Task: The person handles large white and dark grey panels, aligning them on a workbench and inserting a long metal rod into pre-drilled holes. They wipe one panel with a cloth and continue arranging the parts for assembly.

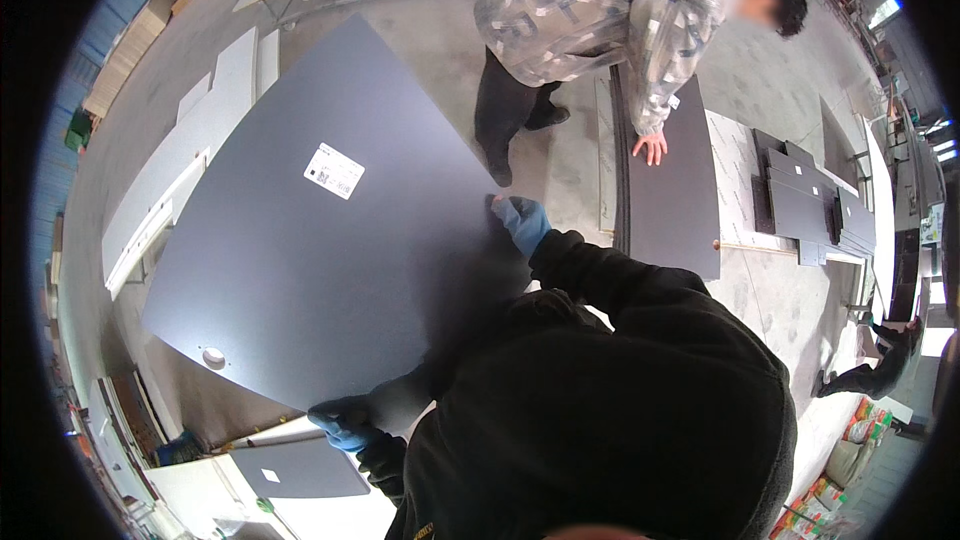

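Your left hand [343,430] and right hand [524,224], well apart, clamp 2 edges of the dark panel [330,250]; the left's exact hold seems unclear.

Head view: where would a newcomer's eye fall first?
A large flat dark-grey panel with a white rectangular label fills the centre-left, edges held by the blue-gloved left hand and right hand. Upper right, a co-worker in a patterned grey jacket leans over stacked dark panels.
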The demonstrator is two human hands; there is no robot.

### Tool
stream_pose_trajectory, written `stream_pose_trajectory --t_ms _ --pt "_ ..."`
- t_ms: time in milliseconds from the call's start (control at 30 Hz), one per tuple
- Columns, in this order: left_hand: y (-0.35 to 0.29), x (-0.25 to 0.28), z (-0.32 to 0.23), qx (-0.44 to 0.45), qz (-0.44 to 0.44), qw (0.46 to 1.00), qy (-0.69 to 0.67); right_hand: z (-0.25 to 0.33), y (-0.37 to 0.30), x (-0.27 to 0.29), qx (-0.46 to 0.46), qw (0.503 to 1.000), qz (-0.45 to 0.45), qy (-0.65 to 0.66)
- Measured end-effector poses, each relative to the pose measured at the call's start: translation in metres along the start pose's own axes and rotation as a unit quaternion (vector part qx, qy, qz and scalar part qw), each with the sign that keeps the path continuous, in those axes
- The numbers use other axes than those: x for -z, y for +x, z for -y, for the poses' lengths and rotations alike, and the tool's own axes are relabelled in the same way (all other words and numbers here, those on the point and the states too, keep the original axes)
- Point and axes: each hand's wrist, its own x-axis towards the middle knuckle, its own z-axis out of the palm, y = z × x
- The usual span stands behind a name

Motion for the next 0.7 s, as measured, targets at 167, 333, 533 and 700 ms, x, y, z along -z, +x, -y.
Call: stream_pose_trajectory --t_ms 167,333,533,700 --pt "0.076 -0.048 -0.003 0.372 0.066 0.889 -0.259 0.018 0.071 -0.046 0.008 0.997 -0.026 -0.070" --pt "0.162 -0.116 0.010 0.018 0.039 0.997 -0.069 0.045 0.131 -0.102 0.009 0.999 -0.046 -0.027" --pt "0.287 -0.168 -0.025 0.259 0.171 0.883 -0.352 0.075 0.162 -0.137 0.040 0.995 -0.089 -0.003" --pt "0.355 -0.237 -0.037 0.233 0.216 0.854 -0.412 0.073 0.189 -0.141 0.032 0.990 -0.132 -0.027"
